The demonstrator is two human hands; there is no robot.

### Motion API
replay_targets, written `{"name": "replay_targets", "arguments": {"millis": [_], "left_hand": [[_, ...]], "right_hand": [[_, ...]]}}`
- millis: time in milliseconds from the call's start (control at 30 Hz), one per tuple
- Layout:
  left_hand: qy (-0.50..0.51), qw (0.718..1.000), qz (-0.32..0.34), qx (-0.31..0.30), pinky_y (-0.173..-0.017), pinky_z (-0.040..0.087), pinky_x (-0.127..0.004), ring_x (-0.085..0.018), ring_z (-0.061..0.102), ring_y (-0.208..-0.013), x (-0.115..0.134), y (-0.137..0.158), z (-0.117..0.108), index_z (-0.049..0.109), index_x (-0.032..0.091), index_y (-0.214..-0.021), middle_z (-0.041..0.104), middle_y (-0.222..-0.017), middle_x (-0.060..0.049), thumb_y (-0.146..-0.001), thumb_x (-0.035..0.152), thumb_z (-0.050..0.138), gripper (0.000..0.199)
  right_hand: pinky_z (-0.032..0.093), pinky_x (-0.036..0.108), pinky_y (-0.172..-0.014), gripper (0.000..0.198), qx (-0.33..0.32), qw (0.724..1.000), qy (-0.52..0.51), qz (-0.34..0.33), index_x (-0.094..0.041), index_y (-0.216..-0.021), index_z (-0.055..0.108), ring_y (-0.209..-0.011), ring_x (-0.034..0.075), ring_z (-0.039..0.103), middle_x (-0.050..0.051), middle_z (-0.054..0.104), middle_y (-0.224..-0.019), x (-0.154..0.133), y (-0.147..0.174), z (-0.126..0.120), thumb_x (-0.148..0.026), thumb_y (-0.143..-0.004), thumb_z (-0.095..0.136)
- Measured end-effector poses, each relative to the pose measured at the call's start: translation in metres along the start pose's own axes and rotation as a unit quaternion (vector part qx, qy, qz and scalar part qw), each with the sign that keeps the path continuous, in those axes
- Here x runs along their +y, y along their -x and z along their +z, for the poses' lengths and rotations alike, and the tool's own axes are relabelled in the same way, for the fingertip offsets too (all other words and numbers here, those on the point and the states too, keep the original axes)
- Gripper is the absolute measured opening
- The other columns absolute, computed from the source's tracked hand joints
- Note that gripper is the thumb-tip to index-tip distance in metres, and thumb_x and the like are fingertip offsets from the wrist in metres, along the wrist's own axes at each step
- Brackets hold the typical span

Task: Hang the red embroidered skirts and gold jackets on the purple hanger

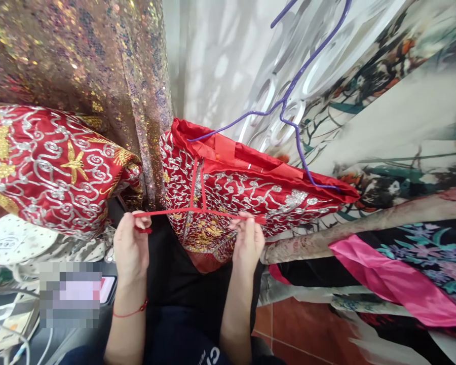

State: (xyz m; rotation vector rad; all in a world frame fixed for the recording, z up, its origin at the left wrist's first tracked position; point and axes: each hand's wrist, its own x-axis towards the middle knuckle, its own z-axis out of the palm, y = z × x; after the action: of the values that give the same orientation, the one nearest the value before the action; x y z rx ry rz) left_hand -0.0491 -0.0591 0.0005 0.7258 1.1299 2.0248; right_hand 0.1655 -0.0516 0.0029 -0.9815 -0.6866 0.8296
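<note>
A red skirt-like garment (258,197) with silver and gold embroidery hangs from a purple wire hanger (287,99), the hanger's ends inside its red waistband. Two narrow red ribbons come down from the waistband and cross over each other below it. My left hand (131,248) is closed on one end of the red ribbon (167,211). The other end is pinched in my right hand (248,241), so the ribbon stretches nearly level between them. Both hands are in front of the garment, just below its waistband.
At left, another red embroidered garment (61,167) lies before a sequined curtain (79,56). A phone (108,290) and white cables (23,334) lie at lower left. Floral fabric (403,111) and a black-and-pink garment (395,284) are at right, above a tiled floor (296,324).
</note>
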Motion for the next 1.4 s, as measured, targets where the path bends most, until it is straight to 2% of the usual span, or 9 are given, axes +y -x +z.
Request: {"name": "replay_targets", "arguments": {"millis": [67,167,300,433,567,767,1000,1133,1400], "left_hand": [[0.028,0.999,0.01,0.02,-0.065,0.048,-0.023,-0.01,0.052,-0.07,0.015,-0.004,0.0,0.051,0.017,-0.061,0.054,-0.074,0.0,-0.082,0.057,0.074,0.051],[-0.013,0.997,0.069,0.031,-0.063,0.047,-0.025,-0.011,0.051,-0.069,0.039,-0.01,0.002,0.054,0.02,-0.063,0.057,-0.078,0.0,-0.083,0.057,0.073,0.047],[-0.165,0.981,0.077,-0.06,-0.085,0.052,-0.03,-0.016,0.064,-0.09,0.06,-0.012,0.015,0.069,0.023,-0.085,0.068,-0.09,-0.002,-0.093,0.047,0.065,0.026],[-0.311,0.928,0.15,-0.14,-0.106,0.048,-0.036,-0.021,0.062,-0.118,0.06,-0.011,0.037,0.063,0.024,-0.122,0.066,-0.126,-0.007,-0.094,0.042,0.063,0.033],[-0.309,0.906,0.17,-0.234,-0.11,0.047,-0.039,-0.022,0.062,-0.122,0.048,-0.025,0.062,0.06,0.021,-0.122,0.065,-0.128,-0.009,-0.094,0.042,0.063,0.036],[-0.327,0.86,0.184,-0.347,-0.102,0.052,-0.036,-0.021,0.069,-0.107,0.034,-0.041,0.085,0.063,0.018,-0.112,0.073,-0.113,-0.007,-0.094,0.04,0.064,0.028],[-0.283,0.874,0.159,-0.362,-0.098,0.054,-0.031,-0.018,0.071,-0.103,0.024,-0.038,0.079,0.065,0.019,-0.112,0.074,-0.112,-0.006,-0.097,0.034,0.06,0.022],[-0.268,0.874,0.147,-0.378,-0.096,0.056,-0.031,-0.018,0.072,-0.103,0.022,-0.033,0.074,0.065,0.018,-0.116,0.075,-0.115,-0.007,-0.099,0.033,0.056,0.024],[-0.336,0.831,0.207,-0.391,-0.096,0.054,-0.032,-0.02,0.073,-0.106,0.031,-0.027,0.071,0.063,0.018,-0.127,0.074,-0.122,-0.009,-0.103,0.033,0.049,0.032]], "right_hand": [[0.052,0.03,-0.062,0.029,0.024,0.998,-0.014,-0.05,-0.019,-0.09,0.067,-0.057,0.013,0.065,0.0,0.071,-0.071,-0.014,-0.011,-0.005,-0.048,-0.09,0.067],[0.054,0.03,-0.061,0.027,0.052,0.991,-0.034,-0.121,-0.02,-0.09,0.064,-0.054,0.013,0.066,-0.003,0.07,-0.071,-0.033,-0.028,-0.01,-0.046,-0.088,0.07],[0.056,0.031,-0.071,0.019,0.057,0.986,-0.002,-0.159,-0.02,-0.09,0.062,-0.067,0.014,0.072,-0.003,0.072,-0.081,-0.046,-0.039,-0.008,-0.038,-0.088,0.07],[0.055,0.036,-0.092,0.011,-0.017,0.976,0.102,-0.19,-0.02,-0.092,0.067,-0.098,0.018,0.073,0.003,0.076,-0.097,-0.046,-0.031,0.006,-0.03,-0.093,0.065],[0.056,0.037,-0.092,0.013,-0.102,0.962,0.144,-0.209,-0.021,-0.093,0.065,-0.096,0.018,0.072,0.004,0.076,-0.097,-0.044,-0.02,0.027,-0.031,-0.097,0.058],[0.056,0.035,-0.095,0.019,-0.204,0.924,0.219,-0.237,-0.022,-0.113,0.065,-0.107,0.018,0.069,0.008,0.073,-0.114,-0.038,-0.018,0.055,-0.029,-0.1,0.053],[0.055,0.037,-0.104,0.025,-0.283,0.921,0.202,-0.173,-0.024,-0.122,0.059,-0.114,0.018,0.069,0.008,0.071,-0.124,-0.018,-0.026,0.068,-0.028,-0.103,0.044],[0.06,0.03,-0.081,0.023,-0.296,0.93,0.189,-0.11,-0.025,-0.12,0.059,-0.097,0.018,0.072,0.008,0.071,-0.118,-0.014,-0.025,0.07,-0.033,-0.099,0.053],[0.047,0.024,-0.053,0.035,-0.324,0.933,0.151,-0.039,-0.025,-0.126,0.055,-0.06,0.01,0.058,0.002,0.067,-0.099,-0.026,-0.023,0.071,-0.041,-0.095,0.059]]}}
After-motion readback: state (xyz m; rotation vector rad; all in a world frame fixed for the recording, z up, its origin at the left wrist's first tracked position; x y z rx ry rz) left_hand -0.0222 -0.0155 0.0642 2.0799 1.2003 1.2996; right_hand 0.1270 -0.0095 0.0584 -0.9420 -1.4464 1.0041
